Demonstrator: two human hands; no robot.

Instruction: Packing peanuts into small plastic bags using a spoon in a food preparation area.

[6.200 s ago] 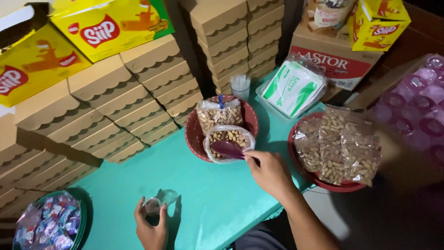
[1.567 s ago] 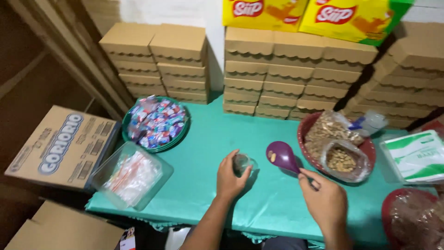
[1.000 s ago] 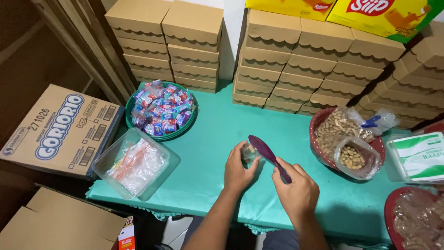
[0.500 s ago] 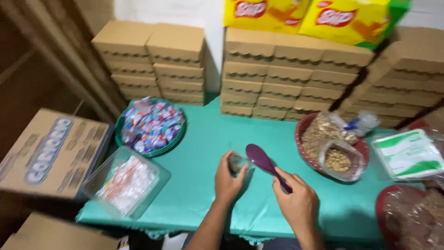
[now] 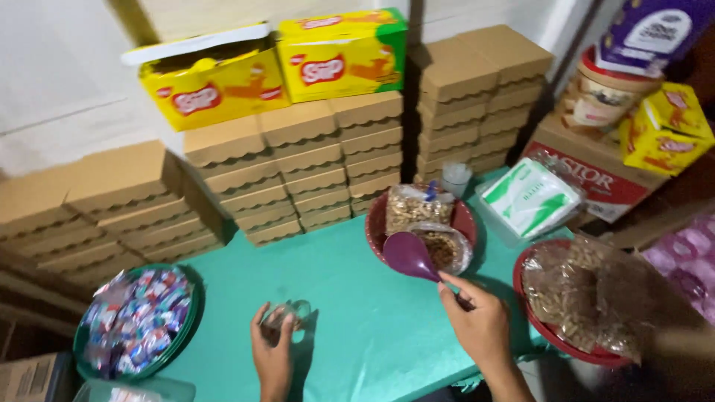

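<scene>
While left hand (image 5: 272,354) pinches clear cup (image 5: 287,316) on table (image 5: 357,327), right hand (image 5: 482,327) grips purple scoop (image 5: 410,256) over nut bowl (image 5: 462,220): scooping stage, prob. needs steady carry to cup w/o spills.

Glossy plastic scoop (image 5: 408,255), clear plastic cup (image 5: 289,313) (matt cardboard boxes (image 5: 298,160)).

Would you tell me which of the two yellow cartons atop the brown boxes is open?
The left yellow carton: its lid flap is raised, while the right one is closed.
</scene>
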